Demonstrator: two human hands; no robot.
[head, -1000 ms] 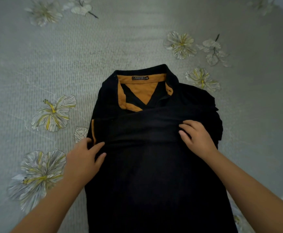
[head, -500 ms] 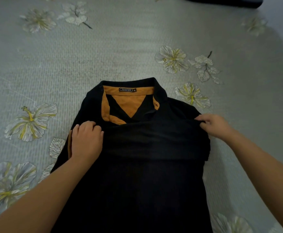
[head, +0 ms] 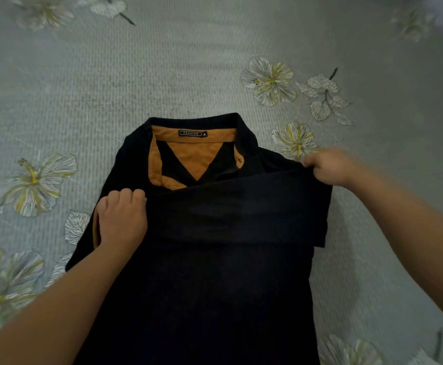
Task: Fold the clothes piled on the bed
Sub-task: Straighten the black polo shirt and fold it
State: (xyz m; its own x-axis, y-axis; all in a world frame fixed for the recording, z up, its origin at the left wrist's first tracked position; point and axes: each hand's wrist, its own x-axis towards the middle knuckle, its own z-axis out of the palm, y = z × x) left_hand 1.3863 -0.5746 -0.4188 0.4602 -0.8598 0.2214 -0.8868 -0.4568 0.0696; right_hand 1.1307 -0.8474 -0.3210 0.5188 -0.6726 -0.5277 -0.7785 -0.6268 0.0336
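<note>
Left hand (head: 122,217) curled on black shirt (head: 215,285), right hand (head: 329,167) pinching its folded sleeve (head: 241,214). Sides tucked; lengthwise fold not done, I'd say.

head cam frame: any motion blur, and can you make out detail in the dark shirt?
Head view: the right hand is smeared by motion blur, so its grip on the black polo shirt with mustard collar lining reads soft; the left hand is sharper. Dim light crushes the shirt body to near-uniform black with faint folds. The grey floral bedspread softens toward the wide-angle edges.
</note>
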